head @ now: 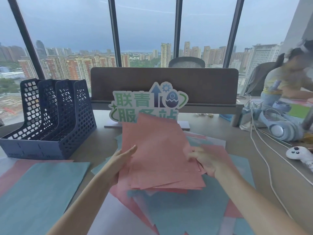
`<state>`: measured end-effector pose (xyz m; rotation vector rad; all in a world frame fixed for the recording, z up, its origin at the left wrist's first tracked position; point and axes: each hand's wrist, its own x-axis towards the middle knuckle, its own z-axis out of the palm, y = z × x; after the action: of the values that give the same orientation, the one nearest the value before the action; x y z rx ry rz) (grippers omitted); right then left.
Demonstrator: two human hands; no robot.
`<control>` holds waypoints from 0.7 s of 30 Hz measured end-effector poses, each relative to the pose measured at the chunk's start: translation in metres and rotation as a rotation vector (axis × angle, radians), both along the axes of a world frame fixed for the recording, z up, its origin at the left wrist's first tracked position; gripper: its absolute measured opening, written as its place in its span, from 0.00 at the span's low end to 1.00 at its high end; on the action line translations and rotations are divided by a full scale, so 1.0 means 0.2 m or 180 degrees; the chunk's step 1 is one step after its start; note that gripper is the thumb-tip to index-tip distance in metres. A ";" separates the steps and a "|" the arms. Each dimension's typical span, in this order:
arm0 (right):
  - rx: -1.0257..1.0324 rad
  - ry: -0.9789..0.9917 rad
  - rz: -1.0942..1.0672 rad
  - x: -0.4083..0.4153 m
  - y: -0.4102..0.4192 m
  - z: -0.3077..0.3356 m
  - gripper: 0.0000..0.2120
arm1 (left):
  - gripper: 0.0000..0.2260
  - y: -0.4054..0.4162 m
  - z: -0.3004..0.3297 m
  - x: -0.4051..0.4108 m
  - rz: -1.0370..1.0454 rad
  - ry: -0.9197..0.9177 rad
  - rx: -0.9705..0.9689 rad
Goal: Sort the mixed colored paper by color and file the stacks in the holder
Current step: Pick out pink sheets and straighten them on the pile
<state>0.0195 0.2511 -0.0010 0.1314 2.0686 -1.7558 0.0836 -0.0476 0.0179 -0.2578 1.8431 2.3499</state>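
Gathering of the pink sheets is the step in hand: the person holds a pink stack lifted above the desk, tilted up toward the window. The left hand grips the stack's left edge at about 9 o'clock, thumb laid on top and fingers hidden beneath. The right hand clamps the right edge at about 3 o'clock, fingers curled over the top sheets; motion blur hides the fingertips.

The sheets are thin, matte and flat, but their corners are fanned and their lower edges stepped, so the stack is not squared. By the look of it, the next move calls for tapping the edges level on the desk. After that the pile can go either onto a sorted heap or into the file holder, which stands at 10 o'clock from the stack, well apart from it. Loose sheets held this way would likely slip or bend if one hand let go.

That holder is dark blue rigid plastic with perforated grid walls and upright dividers; its slots look empty. Below the hands lie mixed loose sheets, pink and teal overlapping at odd angles, so sorting is not finished. A teal stack rests flat at 8 o'clock with pink showing under its far edge.
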 end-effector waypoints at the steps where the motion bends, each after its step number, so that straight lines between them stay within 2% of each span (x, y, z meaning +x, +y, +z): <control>1: 0.0045 -0.0027 0.0029 0.02 -0.01 0.00 0.13 | 0.16 0.02 0.01 0.01 -0.0075 0.0041 0.0005; 4: 0.0095 0.0009 0.0115 0.05 -0.04 0.02 0.21 | 0.12 0.04 0.01 -0.01 -0.0147 0.0079 0.0005; 8: -0.0378 0.0265 0.0077 0.06 -0.08 0.04 0.15 | 0.12 0.05 0.04 -0.01 -0.0197 0.0118 -0.0118; 11: -0.0555 0.0329 0.0056 0.07 -0.09 0.05 0.17 | 0.16 0.05 0.08 -0.01 -0.0384 0.0289 -0.0132; 14: -0.0430 0.0726 -0.0192 0.09 -0.09 0.08 0.15 | 0.20 0.04 0.15 -0.02 -0.0392 0.0649 -0.0393; 18: -0.0508 0.1491 -0.0581 0.14 -0.11 0.15 0.15 | 0.19 0.07 0.22 -0.01 -0.0206 0.1345 -0.0823; 21: -0.0331 0.1947 -0.0698 0.15 -0.11 0.20 0.17 | 0.19 0.09 0.27 -0.01 -0.0102 0.1533 -0.0732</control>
<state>0.0497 0.2288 0.0391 -0.2522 2.4354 -2.2436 0.0817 -0.0294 0.0710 0.3460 2.3051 2.3211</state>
